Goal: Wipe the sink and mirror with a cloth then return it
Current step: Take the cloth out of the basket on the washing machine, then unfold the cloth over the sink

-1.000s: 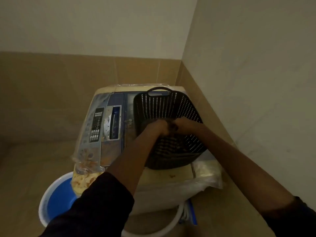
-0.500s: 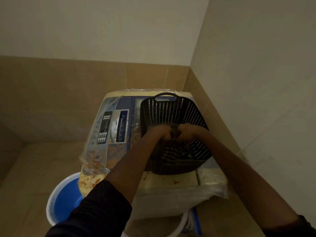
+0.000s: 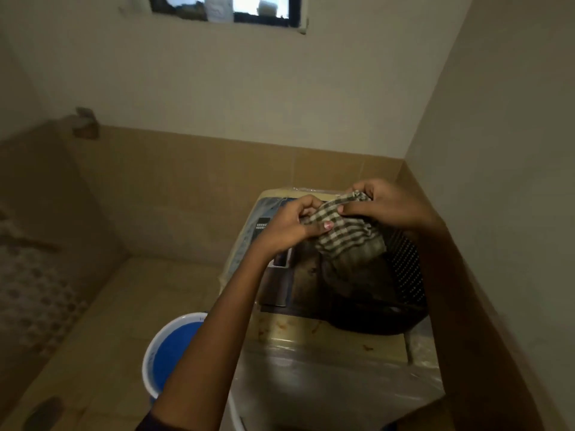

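Note:
A green-and-white checked cloth (image 3: 345, 234) is bunched between both hands above a dark perforated basket (image 3: 404, 272). My left hand (image 3: 289, 225) pinches its left edge between thumb and fingers. My right hand (image 3: 385, 206) grips its upper right end. The rest of the cloth hangs down into the basket, which sits on top of a washing machine (image 3: 273, 265). Neither sink nor mirror is in view.
The washing machine stands in the corner against the right wall, covered with plastic sheet (image 3: 420, 346). A white bucket with a blue inside (image 3: 174, 349) stands on the tiled floor to its left. A small window (image 3: 230, 9) is high on the far wall.
Both hands were down inside the basket; now they are raised above it with the checked cloth pulled up between them. The camera has tilted up, showing the window.

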